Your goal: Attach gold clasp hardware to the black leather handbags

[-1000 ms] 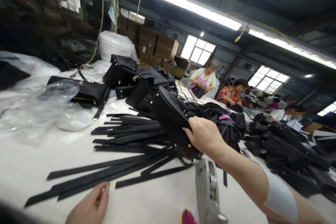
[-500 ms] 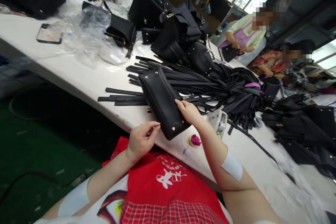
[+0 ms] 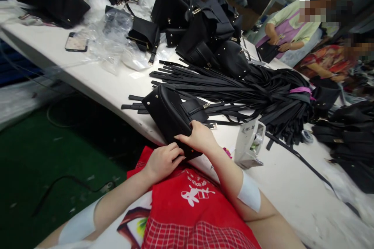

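Note:
A small black handbag lies tilted at the table's near edge, its base with metal studs turned up toward me. My right hand grips its right side, thumb on the base, fingers mostly hidden behind. My left hand is closed at the bag's near end, fingers curled against the edge; what exactly the fingertips pinch is hidden. A flap with a gold-coloured buckle shows on the bag's far side. Beyond it lies a thick bundle of black straps, tied with a pink band.
Many black handbags are heaped at the back. A phone and crumpled clear plastic lie left. A pale tape dispenser stands right of my hand. Two people work at the far right; more black bags lie there.
The bag has tipped and dropped closer to my body, its flap side now showing. My right hand has slid onto the base, and my left has closed against the near end. The view has shifted left.

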Demonstrator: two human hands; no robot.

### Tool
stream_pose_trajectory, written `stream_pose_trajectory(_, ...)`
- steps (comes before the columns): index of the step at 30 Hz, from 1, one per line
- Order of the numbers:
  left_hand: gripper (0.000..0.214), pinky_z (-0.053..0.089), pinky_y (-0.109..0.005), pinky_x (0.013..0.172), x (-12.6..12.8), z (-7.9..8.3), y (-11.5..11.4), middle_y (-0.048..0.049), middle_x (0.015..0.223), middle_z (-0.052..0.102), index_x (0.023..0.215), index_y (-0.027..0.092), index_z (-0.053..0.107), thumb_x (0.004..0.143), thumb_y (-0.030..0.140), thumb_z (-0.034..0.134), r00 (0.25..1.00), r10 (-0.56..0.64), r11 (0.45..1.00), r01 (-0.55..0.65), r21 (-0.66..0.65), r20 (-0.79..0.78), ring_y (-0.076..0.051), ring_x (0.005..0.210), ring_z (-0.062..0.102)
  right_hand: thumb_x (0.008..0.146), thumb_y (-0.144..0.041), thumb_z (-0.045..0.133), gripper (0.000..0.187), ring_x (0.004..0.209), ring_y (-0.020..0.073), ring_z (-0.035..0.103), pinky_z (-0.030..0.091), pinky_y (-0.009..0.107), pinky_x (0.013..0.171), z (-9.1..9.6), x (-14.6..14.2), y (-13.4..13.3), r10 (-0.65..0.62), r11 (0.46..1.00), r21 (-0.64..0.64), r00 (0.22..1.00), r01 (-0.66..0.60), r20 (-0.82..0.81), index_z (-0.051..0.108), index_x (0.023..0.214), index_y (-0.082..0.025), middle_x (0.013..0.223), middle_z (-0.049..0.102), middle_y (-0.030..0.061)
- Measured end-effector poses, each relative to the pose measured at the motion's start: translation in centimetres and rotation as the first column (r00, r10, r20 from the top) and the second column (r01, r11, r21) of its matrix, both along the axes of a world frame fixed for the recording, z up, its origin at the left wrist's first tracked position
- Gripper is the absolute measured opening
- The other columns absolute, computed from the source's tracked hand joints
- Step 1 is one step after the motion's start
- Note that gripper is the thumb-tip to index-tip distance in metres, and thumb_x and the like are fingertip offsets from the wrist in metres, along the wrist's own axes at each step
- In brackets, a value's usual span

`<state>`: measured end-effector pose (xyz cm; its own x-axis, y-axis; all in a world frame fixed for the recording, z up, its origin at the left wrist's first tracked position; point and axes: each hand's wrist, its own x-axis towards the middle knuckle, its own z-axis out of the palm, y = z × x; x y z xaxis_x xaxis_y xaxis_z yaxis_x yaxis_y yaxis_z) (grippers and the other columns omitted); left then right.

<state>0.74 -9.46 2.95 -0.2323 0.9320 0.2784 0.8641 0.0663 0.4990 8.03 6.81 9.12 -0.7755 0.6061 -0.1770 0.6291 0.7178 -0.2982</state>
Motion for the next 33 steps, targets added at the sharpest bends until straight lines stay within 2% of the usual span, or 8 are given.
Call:
stream_pose_trajectory(5, 0.018, 0.046, -0.023, 0.062, 0.8, -2.3, -1.0, -0.0030, 0.080, 0.068, 0.093, 0.018, 0.069, 0.093, 0.027, 0.053, 0.994, 0.063, 0.990, -0.073, 0.122, 0.086, -0.013, 0.070, 0.063, 0.069, -0.076, 0.058, 0.068, 0.086, 0.0273, 0.067, 0.046, 0.030, 0.069, -1.1, -0.7, 0.0, 0.023, 0.996, -0.086, 0.999, -0.021, 0.027, 0.054, 0.104, -0.018, 0.092, 0.070, 0.0110)
stream_pose_trajectory(12, 0.021, 0.039, -0.025, 0.052, 1.0, -2.1, -1.0, -0.0034, 0.072, 0.065, 0.095, 0.018, 0.069, 0.093, 0.023, 0.049, 0.985, 0.025, 0.999, -0.020, 0.034, -0.171, -0.014, 0.061, 0.059, 0.069, -0.077, 0.056, 0.063, 0.083, 0.0282, 0.067, 0.047, 0.031, 0.066, -1.1, -0.7, -0.1, 0.030, 0.997, -0.075, 0.999, -0.028, 0.021, 0.055, 0.094, -0.019, 0.086, 0.069, 0.0088)
stream_pose_trajectory(20, 0.022, 0.039, -0.026, 0.052, 0.8, -2.6, -0.7, -0.0052, 0.067, 0.062, 0.097, 0.016, 0.068, 0.091, 0.020, 0.048, 0.978, -0.079, 0.995, 0.088, 0.036, -0.194, -0.015, 0.060, 0.059, 0.070, -0.076, 0.057, 0.062, 0.082, 0.0277, 0.067, 0.049, 0.033, 0.068, -1.1, -0.5, -0.3, 0.020, 0.996, -0.093, 1.000, -0.019, 0.009, 0.056, 0.096, -0.020, 0.088, 0.069, 0.0088)
stream_pose_trajectory(24, 0.021, 0.040, -0.025, 0.054, 0.5, -1.9, -0.8, -0.0046, 0.069, 0.063, 0.093, 0.018, 0.068, 0.090, 0.022, 0.048, 0.991, -0.003, 1.000, 0.006, 0.024, -0.132, -0.014, 0.059, 0.058, 0.069, -0.078, 0.057, 0.064, 0.083, 0.0276, 0.066, 0.048, 0.033, 0.069, -1.1, -0.5, 0.0, 0.010, 0.993, -0.121, 1.000, -0.010, 0.001, 0.056, 0.097, -0.020, 0.088, 0.069, 0.0087)
stream_pose_trajectory(27, 0.017, 0.044, -0.025, 0.061, -0.5, -0.5, -1.1, -0.0050, 0.074, 0.064, 0.086, 0.017, 0.066, 0.088, 0.024, 0.051, 0.979, 0.185, 0.982, -0.188, 0.024, 0.088, -0.015, 0.067, 0.059, 0.067, -0.079, 0.058, 0.064, 0.081, 0.0265, 0.066, 0.047, 0.032, 0.067, -1.5, -0.4, 0.2, -0.010, 0.990, -0.139, 1.000, 0.008, -0.014, 0.057, 0.094, -0.021, 0.085, 0.068, 0.0072)
stream_pose_trajectory(29, 0.015, 0.043, -0.024, 0.057, -1.3, 0.5, -1.3, -0.0029, 0.070, 0.060, 0.079, 0.017, 0.062, 0.085, 0.027, 0.054, 0.846, 0.324, 0.939, -0.343, -0.031, 0.423, -0.014, 0.062, 0.055, 0.066, -0.078, 0.059, 0.063, 0.078, 0.0253, 0.065, 0.047, 0.032, 0.066, -1.7, -0.3, 0.1, -0.024, 0.988, -0.155, 0.999, 0.017, -0.043, 0.057, 0.092, -0.020, 0.081, 0.067, 0.0061)
stream_pose_trajectory(31, 0.017, 0.033, -0.020, 0.046, -2.1, 1.5, -1.4, 0.0011, 0.063, 0.054, 0.078, 0.016, 0.058, 0.083, 0.033, 0.057, 0.533, 0.350, 0.908, -0.397, -0.138, 0.770, -0.009, 0.049, 0.043, 0.067, -0.072, 0.065, 0.060, 0.081, 0.0246, 0.064, 0.048, 0.033, 0.071, -1.6, 0.0, -0.3, -0.037, 0.990, -0.141, 0.986, 0.013, -0.165, 0.058, 0.096, -0.019, 0.086, 0.066, 0.0067)
stream_pose_trajectory(33, 0.023, 0.020, -0.018, 0.039, -2.5, 2.3, -1.4, 0.0040, 0.060, 0.049, 0.079, 0.015, 0.058, 0.078, 0.037, 0.063, 0.185, 0.279, 0.911, -0.362, -0.199, 0.942, -0.004, 0.041, 0.029, 0.072, -0.058, 0.069, 0.053, 0.093, 0.0244, 0.061, 0.048, 0.034, 0.081, -1.3, 0.2, -1.0, 0.006, 0.997, -0.071, 0.927, -0.035, -0.374, 0.058, 0.106, -0.018, 0.099, 0.065, 0.0096)
